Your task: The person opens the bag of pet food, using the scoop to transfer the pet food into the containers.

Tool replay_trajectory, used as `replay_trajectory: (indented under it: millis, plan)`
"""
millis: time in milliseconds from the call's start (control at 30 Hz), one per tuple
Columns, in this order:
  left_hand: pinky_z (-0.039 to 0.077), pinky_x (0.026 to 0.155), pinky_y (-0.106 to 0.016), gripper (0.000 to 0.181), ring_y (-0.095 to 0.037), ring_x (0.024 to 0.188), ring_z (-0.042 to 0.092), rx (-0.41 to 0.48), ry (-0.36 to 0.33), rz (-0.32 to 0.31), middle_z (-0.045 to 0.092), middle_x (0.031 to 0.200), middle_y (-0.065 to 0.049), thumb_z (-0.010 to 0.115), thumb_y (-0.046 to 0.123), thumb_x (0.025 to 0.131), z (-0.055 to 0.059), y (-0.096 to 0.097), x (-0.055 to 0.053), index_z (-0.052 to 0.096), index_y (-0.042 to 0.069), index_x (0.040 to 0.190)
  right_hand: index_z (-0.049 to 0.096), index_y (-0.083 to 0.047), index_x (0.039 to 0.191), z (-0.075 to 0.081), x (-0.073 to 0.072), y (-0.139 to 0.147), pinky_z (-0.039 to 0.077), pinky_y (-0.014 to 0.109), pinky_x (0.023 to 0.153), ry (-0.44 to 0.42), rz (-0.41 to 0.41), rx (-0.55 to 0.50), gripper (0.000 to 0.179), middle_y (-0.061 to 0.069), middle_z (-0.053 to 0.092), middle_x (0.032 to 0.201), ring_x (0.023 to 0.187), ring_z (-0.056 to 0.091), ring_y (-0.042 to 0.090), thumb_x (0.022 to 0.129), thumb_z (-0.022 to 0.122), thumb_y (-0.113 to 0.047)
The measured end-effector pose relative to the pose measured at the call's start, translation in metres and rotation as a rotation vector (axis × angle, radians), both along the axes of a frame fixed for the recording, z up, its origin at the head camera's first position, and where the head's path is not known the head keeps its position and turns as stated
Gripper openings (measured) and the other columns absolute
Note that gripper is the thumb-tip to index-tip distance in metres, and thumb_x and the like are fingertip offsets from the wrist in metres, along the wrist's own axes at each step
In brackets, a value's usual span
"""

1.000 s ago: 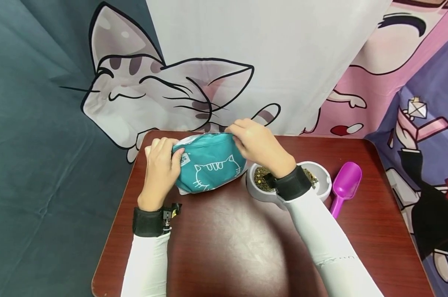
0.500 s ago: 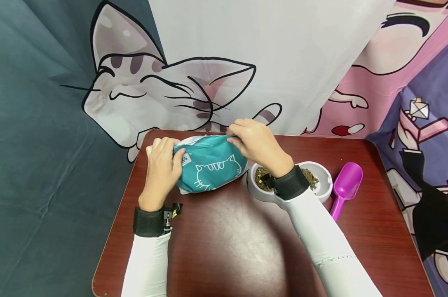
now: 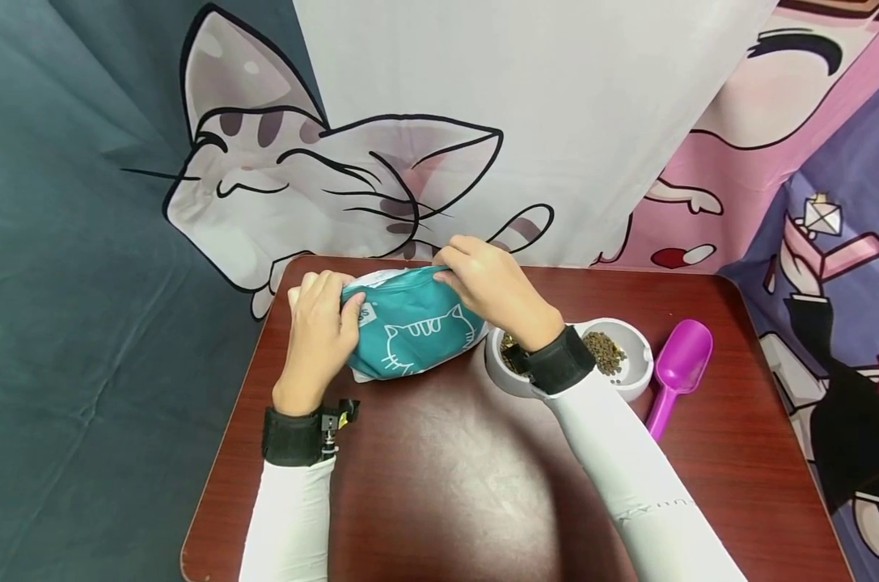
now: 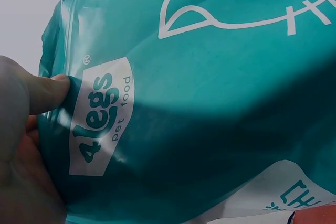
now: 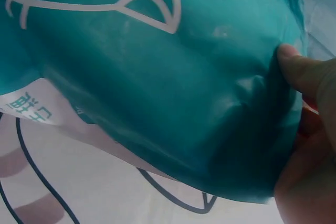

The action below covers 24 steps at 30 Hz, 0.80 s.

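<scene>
A teal pet food bag (image 3: 417,335) with a white cat outline stands near the table's back edge. At its top left corner my left hand (image 3: 315,331) grips the edge, thumb on the front. My right hand (image 3: 486,283) pinches the top edge toward the right. The left wrist view shows the bag (image 4: 210,82) with a "4legs pet food" label, and the left hand's thumb (image 4: 50,92) beside that label. In the right wrist view, the right hand (image 5: 310,135) holds the bag's (image 5: 173,87) edge between thumb and curled fingers. The bag's contents are hidden.
Right of the bag is a grey double bowl (image 3: 641,364) with brown pellets in it, partly covered by my right wrist. A purple scoop (image 3: 682,356) lies beside it on the brown table (image 3: 439,485). A printed cloth (image 3: 592,145) hangs behind the table.
My right hand has slid slightly left along the bag's top edge, uncovering more pellets in the right bowl. The left hand keeps its grip almost in place.
</scene>
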<state>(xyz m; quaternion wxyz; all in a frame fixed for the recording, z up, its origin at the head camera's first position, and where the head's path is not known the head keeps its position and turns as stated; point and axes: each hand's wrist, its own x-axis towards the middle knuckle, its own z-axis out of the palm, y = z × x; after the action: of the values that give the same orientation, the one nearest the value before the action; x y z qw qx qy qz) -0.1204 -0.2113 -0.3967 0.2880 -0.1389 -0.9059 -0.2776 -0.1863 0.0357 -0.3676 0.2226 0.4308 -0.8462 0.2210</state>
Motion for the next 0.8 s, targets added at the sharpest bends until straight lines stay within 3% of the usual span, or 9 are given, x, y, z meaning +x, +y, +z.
replay_trajectory:
  millis: [167,400,633,733,800]
  plan:
    - [0.032,0.073,-0.053,0.012,-0.033,0.085,0.047,-0.01,-0.007,-0.001,0.062,0.087,-0.015,0.061,0.013,0.092,0.001,0.0,0.0,0.06,0.001,0.092,0.067,-0.004,0.094,-0.003,-0.002,-0.001,0.054,0.036,0.066,0.024,0.0,0.007,0.015,0.007,0.059,0.083,0.077,0.056,0.022,0.093,0.065,-0.019]
    - [0.031,0.073,-0.053,0.009,-0.03,0.082,0.044,-0.011,-0.036,-0.035,0.06,0.085,-0.012,0.058,0.013,0.091,0.001,-0.001,-0.001,0.058,0.004,0.088,0.07,-0.011,0.1,-0.002,-0.004,-0.004,0.049,0.04,0.069,-0.007,0.033,0.071,0.013,0.004,0.065,0.092,0.086,0.06,0.022,0.095,0.062,-0.019]
    - [0.03,0.073,-0.053,0.011,-0.028,0.08,0.043,0.003,-0.021,-0.103,0.059,0.083,-0.011,0.057,0.014,0.091,-0.003,-0.005,-0.002,0.059,0.004,0.087,0.071,-0.012,0.096,-0.012,-0.012,0.0,0.039,0.036,0.061,-0.017,0.085,-0.027,0.013,0.001,0.065,0.087,0.082,0.058,0.018,0.095,0.062,-0.022]
    - [0.031,0.073,-0.053,0.011,-0.029,0.08,0.043,0.004,-0.014,-0.088,0.059,0.083,-0.011,0.058,0.015,0.09,-0.001,-0.004,-0.001,0.06,0.004,0.088,0.071,-0.013,0.094,-0.012,-0.013,0.0,0.038,0.036,0.06,-0.028,0.099,-0.047,0.014,0.001,0.064,0.085,0.078,0.057,0.016,0.095,0.063,-0.023]
    - [0.031,0.072,-0.054,0.017,-0.031,0.081,0.043,-0.025,-0.009,-0.043,0.059,0.086,-0.012,0.06,0.02,0.088,0.003,-0.001,0.001,0.061,0.004,0.092,0.071,-0.013,0.094,-0.011,-0.013,0.0,0.038,0.036,0.06,-0.04,0.1,-0.04,0.014,0.001,0.064,0.085,0.077,0.057,0.016,0.095,0.062,-0.024]
